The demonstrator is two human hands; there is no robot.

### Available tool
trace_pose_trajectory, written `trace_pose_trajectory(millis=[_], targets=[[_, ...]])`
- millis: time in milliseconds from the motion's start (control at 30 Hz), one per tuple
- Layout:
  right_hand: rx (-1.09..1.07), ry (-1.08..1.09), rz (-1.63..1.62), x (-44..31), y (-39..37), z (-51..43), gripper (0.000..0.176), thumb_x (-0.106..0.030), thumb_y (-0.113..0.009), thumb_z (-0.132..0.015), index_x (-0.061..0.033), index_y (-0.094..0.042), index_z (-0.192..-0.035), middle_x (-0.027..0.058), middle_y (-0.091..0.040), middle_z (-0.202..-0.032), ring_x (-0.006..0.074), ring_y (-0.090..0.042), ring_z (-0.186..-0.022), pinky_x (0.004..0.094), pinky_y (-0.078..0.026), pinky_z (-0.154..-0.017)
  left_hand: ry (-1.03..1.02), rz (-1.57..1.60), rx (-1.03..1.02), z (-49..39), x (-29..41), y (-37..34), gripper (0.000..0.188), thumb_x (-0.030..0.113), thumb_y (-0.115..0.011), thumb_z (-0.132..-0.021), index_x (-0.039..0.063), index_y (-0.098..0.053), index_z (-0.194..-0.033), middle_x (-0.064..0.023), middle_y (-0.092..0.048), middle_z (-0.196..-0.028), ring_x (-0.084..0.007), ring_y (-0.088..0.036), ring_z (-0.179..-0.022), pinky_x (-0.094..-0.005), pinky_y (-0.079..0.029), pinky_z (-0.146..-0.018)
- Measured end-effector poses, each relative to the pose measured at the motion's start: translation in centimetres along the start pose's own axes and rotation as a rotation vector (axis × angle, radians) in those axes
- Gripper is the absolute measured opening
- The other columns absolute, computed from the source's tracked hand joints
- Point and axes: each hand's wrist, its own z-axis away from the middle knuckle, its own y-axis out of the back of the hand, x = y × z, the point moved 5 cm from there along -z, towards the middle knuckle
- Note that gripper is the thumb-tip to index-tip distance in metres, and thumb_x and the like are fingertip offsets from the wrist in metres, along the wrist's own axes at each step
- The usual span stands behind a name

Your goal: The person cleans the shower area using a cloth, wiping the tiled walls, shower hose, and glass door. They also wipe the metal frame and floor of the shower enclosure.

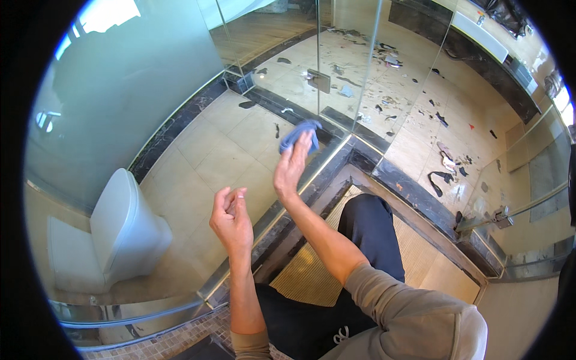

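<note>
My right hand (292, 168) is stretched forward, its fingers pressed flat over a blue cloth (299, 135). The cloth is bunched up and seems to lie against a clear glass panel above a dark marble curb (310, 173); the exact contact is hard to make out. To its left, my left hand (232, 220) is raised with loosely curled fingers. I see nothing in it, and part of its palm is hidden. Beneath me lie a ribbed tan floor panel (310, 274) and my bent knee in dark trousers (371, 229).
A white toilet (121, 229) stands on the left, before a frosted glass wall (148, 76). Metal hinge hardware (318, 81) joins glass panels ahead. Dark scraps and debris (443, 175) litter the tiled floor (414, 144) at right. A white basin (481, 36) sits farther back.
</note>
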Motion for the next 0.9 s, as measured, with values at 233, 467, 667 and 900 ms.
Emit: trace_pose_trajectory(millis=[233,467,667,900], targets=[[0.013,0.461,-0.028,-13.6,0.1,-8.1,0.056,-0.021,-0.049,-0.103,-0.0063,-0.039,-0.156,0.0177,-0.019,-0.17,0.0489,-0.011,-0.155,0.0642,-0.011,-0.121,0.06,-0.006,-0.072,0.6,-0.4,-1.1,0.034,0.002,-0.062,-0.099,-0.006,-0.051,-0.13,-0.0166,-0.072,-0.116,-0.0184,-0.068,-0.105,-0.0299,-0.055,-0.084],[0.163,0.193,0.035,-1.1,0.1,-10.2,0.054,-0.023,-0.038,-0.107,-0.0135,-0.033,-0.16,0.0113,-0.02,-0.171,0.043,-0.016,-0.156,0.0553,-0.014,-0.124,0.112,-0.014,-0.187,1.5,-3.3,-4.4,0.045,0.002,-0.063,-0.098,-0.005,-0.047,-0.139,-0.0182,-0.067,-0.128,-0.0223,-0.064,-0.117,-0.034,-0.05,-0.098],[0.074,-0.087,0.064,8.2,1.7,-7.2,0.057,-0.023,-0.037,-0.106,-0.0014,-0.03,-0.159,0.0179,-0.016,-0.17,0.0411,-0.014,-0.156,0.049,-0.011,-0.127,0.084,-0.069,-0.265,1.1,-4.9,-11.4,0.044,0.001,-0.063,-0.097,-0.006,-0.048,-0.138,-0.02,-0.065,-0.132,-0.0261,-0.063,-0.122,-0.0349,-0.054,-0.094],[0.03,0.259,-0.046,-4.4,1.1,-13.2,0.059,-0.023,-0.055,-0.101,-0.0119,-0.041,-0.157,0.0161,-0.017,-0.171,0.0484,-0.009,-0.155,0.0675,-0.009,-0.12,-0.168,0.085,-0.109,-2.8,-0.1,-15.7,0.039,0.001,-0.059,-0.099,-0.009,-0.047,-0.135,-0.0253,-0.063,-0.133,-0.0314,-0.063,-0.122,-0.0401,-0.052,-0.097]])
